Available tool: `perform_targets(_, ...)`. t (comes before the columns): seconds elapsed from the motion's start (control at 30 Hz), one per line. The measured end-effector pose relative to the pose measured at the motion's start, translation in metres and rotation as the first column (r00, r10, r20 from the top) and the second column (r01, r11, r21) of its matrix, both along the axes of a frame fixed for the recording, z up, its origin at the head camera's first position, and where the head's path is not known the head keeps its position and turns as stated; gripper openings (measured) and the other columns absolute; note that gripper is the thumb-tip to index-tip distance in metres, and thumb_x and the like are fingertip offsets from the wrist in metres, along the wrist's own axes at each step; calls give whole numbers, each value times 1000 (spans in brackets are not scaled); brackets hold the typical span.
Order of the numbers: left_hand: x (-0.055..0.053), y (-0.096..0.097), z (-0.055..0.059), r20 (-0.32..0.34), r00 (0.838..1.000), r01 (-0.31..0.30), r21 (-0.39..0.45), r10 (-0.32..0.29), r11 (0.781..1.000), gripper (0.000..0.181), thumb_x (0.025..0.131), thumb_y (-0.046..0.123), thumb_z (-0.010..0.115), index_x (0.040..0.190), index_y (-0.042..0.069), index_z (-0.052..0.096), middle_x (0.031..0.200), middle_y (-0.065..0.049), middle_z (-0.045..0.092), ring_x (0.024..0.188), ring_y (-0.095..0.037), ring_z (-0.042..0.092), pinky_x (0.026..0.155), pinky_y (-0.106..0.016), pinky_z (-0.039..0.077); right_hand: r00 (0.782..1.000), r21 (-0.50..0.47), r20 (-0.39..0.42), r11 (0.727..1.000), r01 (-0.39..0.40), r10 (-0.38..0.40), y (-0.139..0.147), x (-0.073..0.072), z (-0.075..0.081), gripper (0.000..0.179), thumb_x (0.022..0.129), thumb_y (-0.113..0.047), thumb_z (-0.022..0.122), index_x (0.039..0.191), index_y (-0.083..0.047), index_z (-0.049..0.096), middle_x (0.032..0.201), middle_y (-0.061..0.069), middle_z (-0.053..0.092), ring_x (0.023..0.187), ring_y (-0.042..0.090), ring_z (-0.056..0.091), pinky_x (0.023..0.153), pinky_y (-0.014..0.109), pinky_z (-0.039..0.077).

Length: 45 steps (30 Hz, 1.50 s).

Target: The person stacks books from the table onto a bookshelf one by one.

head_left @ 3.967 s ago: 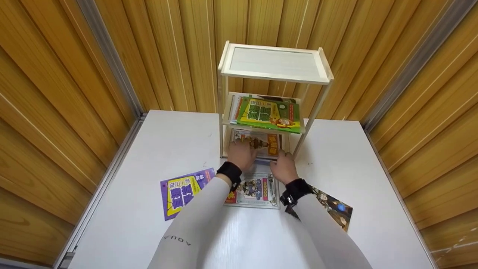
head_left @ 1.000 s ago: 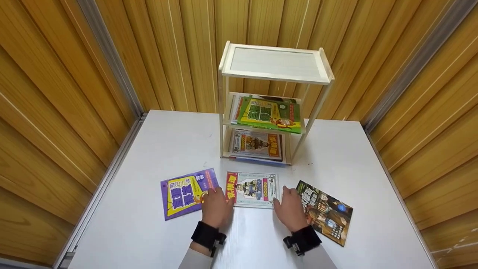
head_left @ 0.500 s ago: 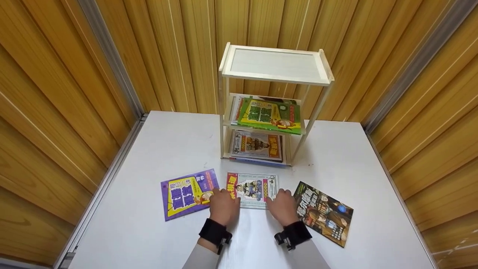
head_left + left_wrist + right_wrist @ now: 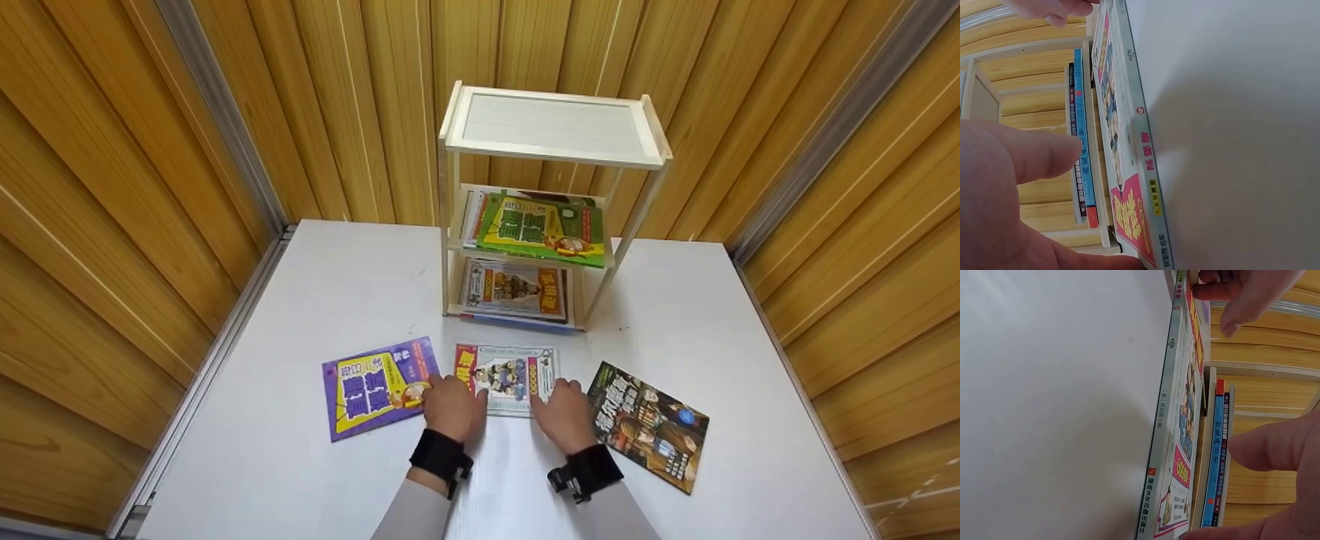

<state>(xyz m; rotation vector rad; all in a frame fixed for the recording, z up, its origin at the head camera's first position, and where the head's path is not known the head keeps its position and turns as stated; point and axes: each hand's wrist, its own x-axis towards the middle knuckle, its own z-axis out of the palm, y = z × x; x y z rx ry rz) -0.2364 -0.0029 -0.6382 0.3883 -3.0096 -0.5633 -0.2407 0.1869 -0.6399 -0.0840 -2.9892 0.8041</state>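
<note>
left hand (image 4: 453, 409), right hand (image 4: 564, 416) moved inward | centre book (image 4: 505, 379) between them

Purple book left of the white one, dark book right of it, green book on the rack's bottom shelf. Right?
One slip: the green book lies on the rack's middle shelf, not the bottom; the head view shows it. The rest stands: purple book left of the white book, dark book right of it.
</note>
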Motion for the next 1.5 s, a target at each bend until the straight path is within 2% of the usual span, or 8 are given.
perform_targets(0.17, -3, 1, -1, -22, 1000, -7, -7, 7, 1000, 72, 94, 53, 74, 111, -16, 67, 100, -27, 62, 87, -41, 64, 73, -49, 54, 1000, -15, 11, 1000, -4, 4, 1, 0, 1, 60, 95, -35, 73, 120, 18, 63, 109, 31, 63, 88, 45, 68, 82, 57, 56)
perform_targets(0.5, -3, 1, -12, -100, 994, -38, -39, 34, 998, 72, 91, 50, 78, 110, -18, 65, 96, -27, 62, 85, -41, 65, 71, -49, 54, 1000, -22, 18, 1000, 3, -3, -1, 2, 2, 60, 95, -33, 73, 123, 18, 61, 110, 32, 62, 87, 45, 67, 79, 58, 55)
perform_targets(0.77, -2, 2, -13, -77, 996, -58, -67, 53, 996, 75, 93, 54, 74, 109, -18, 64, 94, -26, 60, 82, -39, 63, 68, -46, 50, 994, -18, 101, 999, 44, -42, -3, -3, 2, 68, 95, -39, 71, 127, 19, 55, 116, 37, 56, 91, 48, 65, 80, 59, 55)
perform_targets(1.07, -3, 2, -13, -96, 995, -46, -70, 39, 996, 70, 95, 55, 71, 100, -15, 67, 87, -23, 61, 78, -35, 61, 65, -46, 48, 990, -33, 111, 995, 89, -85, 8, -9, -2, 65, 97, -40, 68, 121, 20, 56, 116, 40, 58, 99, 51, 63, 89, 62, 51)
perform_targets(1.17, -4, 0, -13, -104, 993, -58, -2, 58, 998, 67, 96, 53, 70, 97, -13, 66, 85, -23, 63, 78, -35, 63, 65, -47, 52, 990, -74, 95, 991, 109, -102, 11, -9, -3, 58, 97, -37, 67, 114, 18, 60, 113, 37, 62, 99, 51, 64, 90, 62, 48)
perform_targets(1.27, -6, -4, -12, -122, 989, -70, 135, 87, 988, 61, 98, 48, 70, 98, -13, 63, 81, -22, 64, 75, -38, 68, 67, -49, 56, 990, -133, 92, 984, 120, -108, 12, -9, -5, 55, 98, -35, 67, 114, 16, 59, 114, 36, 64, 102, 51, 64, 92, 62, 47)
perform_targets(1.4, -5, -8, -12, -149, 985, -39, 297, 87, 954, 52, 101, 38, 69, 99, -13, 59, 75, -23, 65, 70, -42, 70, 66, -52, 58, 987, -212, 106, 968, 138, -117, 11, -6, -6, 60, 100, -34, 64, 128, 17, 47, 121, 40, 62, 109, 55, 65, 94, 62, 50)
perform_targets(1.5, -1, -11, -9, -148, 986, -7, 394, 72, 919, 51, 101, 35, 69, 103, -15, 57, 79, -27, 66, 76, -46, 71, 71, -54, 59, 988, -258, 90, 955, 146, -126, 10, 0, -5, 56, 103, -32, 62, 128, 14, 41, 112, 41, 66, 102, 52, 68, 88, 60, 53)
